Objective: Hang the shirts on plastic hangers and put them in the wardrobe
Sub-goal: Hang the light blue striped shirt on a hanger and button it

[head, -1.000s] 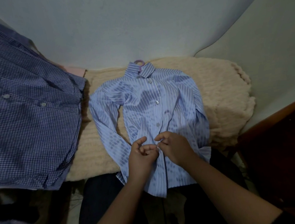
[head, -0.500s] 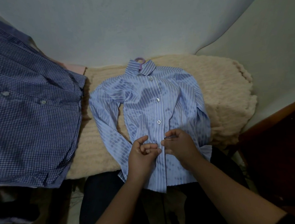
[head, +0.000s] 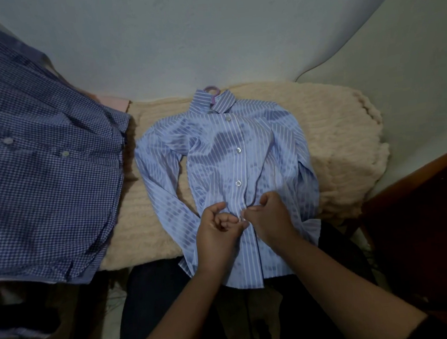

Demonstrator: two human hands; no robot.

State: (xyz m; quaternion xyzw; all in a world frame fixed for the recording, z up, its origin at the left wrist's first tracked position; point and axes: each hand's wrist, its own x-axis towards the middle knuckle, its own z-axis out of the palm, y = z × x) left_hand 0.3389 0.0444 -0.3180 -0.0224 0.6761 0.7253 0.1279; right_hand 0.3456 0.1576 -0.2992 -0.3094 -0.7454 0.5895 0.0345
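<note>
Far left, checked shirt [head: 43, 167] draped flat, well apart from the action, waiting its turn. Centre, striped shirt [head: 227, 169] spread face-up on cream blanket [head: 343, 143], purple hanger [head: 212, 90] hook poking out of the collar, so already on its hanger. Left hand [head: 216, 231] pinching the placket edge, fingers curled tight on cloth; right hand [head: 270, 216] meeting it fingertip to fingertip, also pinched on the front. Slid a touch lower down the placket than a second ago, now just under the third button, which sits closed above the knuckles. Looks like buttoning downward, one more being worked; whether it is through its hole, hidden by fingers. Hem hanging off the blanket's near edge over dark-trousered lap. Probably close to ready for the wardrobe. Behind, plain pale wall [head: 206, 31]; far right, dark wooden furniture [head: 421, 220], possibly the wardrobe, can't tell
</note>
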